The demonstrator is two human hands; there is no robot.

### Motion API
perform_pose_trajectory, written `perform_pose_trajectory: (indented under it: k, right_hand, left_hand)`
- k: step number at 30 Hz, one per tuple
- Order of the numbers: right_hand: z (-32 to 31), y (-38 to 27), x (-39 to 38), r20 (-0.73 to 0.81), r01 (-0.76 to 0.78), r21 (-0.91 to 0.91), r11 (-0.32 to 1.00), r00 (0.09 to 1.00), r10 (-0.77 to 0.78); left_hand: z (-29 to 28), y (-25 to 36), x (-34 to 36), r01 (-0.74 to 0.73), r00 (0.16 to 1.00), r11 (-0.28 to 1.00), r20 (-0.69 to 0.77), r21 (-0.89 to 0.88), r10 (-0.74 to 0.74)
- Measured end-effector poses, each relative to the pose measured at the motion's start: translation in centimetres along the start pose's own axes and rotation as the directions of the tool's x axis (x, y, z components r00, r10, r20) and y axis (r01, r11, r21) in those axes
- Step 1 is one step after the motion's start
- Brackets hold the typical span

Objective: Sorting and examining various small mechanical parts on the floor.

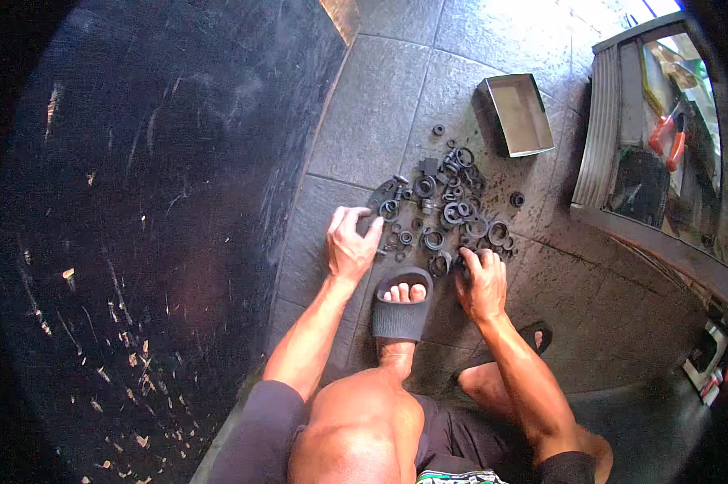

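A loose pile of black rings and small parts (454, 211), like rubber seals and washers, is spread over the tiled floor in front of my feet. At its left edge is my left hand (352, 246), its thumb and forefinger apart around a dark flat piece (368, 228); no firm grip shows. My right hand (483, 284) is at the near right edge of the pile. Its fingers curl down and close together near a dark ring (440, 263); whatever is under the fingertips is hidden.
An open cardboard box (493, 117) stands beyond the pile, to the right. A scuffed black panel (178, 202) fills the left side. Farther right is a ribbed, framed case (598, 137) with red-handled pliers (675, 152). My sandalled foot (402, 310) is between my hands.
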State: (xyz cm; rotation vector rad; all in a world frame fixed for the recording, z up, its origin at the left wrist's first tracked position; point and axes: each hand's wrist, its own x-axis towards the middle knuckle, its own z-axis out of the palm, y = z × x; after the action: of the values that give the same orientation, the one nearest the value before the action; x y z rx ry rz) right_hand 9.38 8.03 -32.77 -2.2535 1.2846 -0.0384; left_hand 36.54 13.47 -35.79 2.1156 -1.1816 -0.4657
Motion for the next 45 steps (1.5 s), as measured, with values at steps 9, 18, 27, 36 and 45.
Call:
perform_pose_trajectory:
  k: [9, 18, 27, 36, 45]
  right_hand:
    - [-0.3, -0.9, 0.5, -0.056, -0.027, 0.029, 0.999, 0.998, 0.029]
    - [0.3, -2.5, 1.7, -0.088, 0.016, 0.083, 0.996, 0.996, -0.009]
    - [-0.4, -2.2, 0.7, -0.101, -0.011, 0.125, 0.992, 0.995, 0.023]
    - [-2.2, -4.0, 1.7, -0.063, -0.078, 0.489, 0.869, 0.99, 0.124]
    - [-3.1, -8.0, 3.9, -0.055, -0.025, 0.735, 0.677, 0.994, 0.096]
  left_hand:
    - [0.6, -0.4, 0.6, 0.285, 0.955, 0.956, 0.102, -0.062, -0.278]
    - [-1.5, 0.1, -0.2, -0.099, 0.995, 0.979, 0.018, 0.181, 0.097]
    - [-0.1, 0.4, 0.6, -0.199, 0.957, 0.977, 0.231, 0.077, 0.177]
    - [-2.7, 3.5, -0.4, 0.761, 0.584, -0.114, 0.751, -0.639, -0.309]
    - [-2.7, 5.6, -1.2, 0.764, 0.581, -0.231, 0.798, -0.602, -0.158]
